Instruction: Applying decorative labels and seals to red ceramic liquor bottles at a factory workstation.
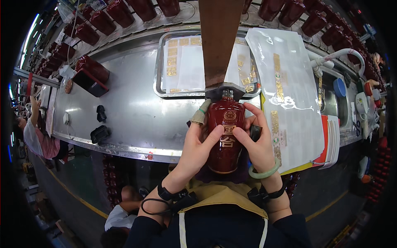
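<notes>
A dark red glazed bottle [225,157] with gold characters on its front lies between both my hands, its neck pushed into a black holder [225,90] under a brown wooden post [218,41]. My left hand [197,145] wraps the bottle's left side, its thumb pressing on a gold label; one finger wears a cloth wrap. My right hand [257,142] grips the right side, thumb also on the label, with a pale green bangle on the wrist.
A metal tray [159,70] with sheets of gold labels sits behind the bottle on the steel bench [132,111]. Clear plastic sheets with gold strips [285,95] lie at the right. Rows of red bottles [103,20] line the back. Other people work at the left and below.
</notes>
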The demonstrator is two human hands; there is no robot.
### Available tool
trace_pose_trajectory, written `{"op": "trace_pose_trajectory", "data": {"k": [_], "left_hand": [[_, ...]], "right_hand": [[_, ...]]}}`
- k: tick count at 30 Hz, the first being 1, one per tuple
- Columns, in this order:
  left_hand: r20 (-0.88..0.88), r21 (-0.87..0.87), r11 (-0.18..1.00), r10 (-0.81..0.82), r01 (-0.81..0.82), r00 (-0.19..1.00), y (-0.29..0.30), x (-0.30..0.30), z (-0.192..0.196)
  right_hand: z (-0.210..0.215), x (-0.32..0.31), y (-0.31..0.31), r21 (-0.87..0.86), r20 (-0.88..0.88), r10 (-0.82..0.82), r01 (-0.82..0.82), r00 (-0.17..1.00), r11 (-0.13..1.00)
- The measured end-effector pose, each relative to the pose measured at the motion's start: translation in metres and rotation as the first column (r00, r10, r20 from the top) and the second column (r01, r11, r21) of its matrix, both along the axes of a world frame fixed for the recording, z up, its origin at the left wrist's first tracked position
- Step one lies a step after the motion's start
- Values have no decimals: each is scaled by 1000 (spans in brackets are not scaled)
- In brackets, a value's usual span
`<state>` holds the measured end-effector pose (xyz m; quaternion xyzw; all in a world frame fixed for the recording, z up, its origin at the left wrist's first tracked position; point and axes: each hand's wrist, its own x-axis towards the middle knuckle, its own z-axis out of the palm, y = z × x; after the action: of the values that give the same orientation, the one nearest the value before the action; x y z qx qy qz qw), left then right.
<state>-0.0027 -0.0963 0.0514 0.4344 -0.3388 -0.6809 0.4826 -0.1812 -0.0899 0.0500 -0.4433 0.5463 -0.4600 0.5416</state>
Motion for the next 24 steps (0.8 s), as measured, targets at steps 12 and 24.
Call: {"op": "trace_pose_trajectory", "data": {"k": [12, 24], "left_hand": [[37, -39, 998, 47, -45, 998, -7, -4, 4], [54, -31, 997, 73, -71, 996, -17, -8, 4]], "right_hand": [[7, -1, -11, -36, 10, 12, -12, 1000, 999], [4, 5, -21, -25, 33, -27, 27, 999, 999]]}}
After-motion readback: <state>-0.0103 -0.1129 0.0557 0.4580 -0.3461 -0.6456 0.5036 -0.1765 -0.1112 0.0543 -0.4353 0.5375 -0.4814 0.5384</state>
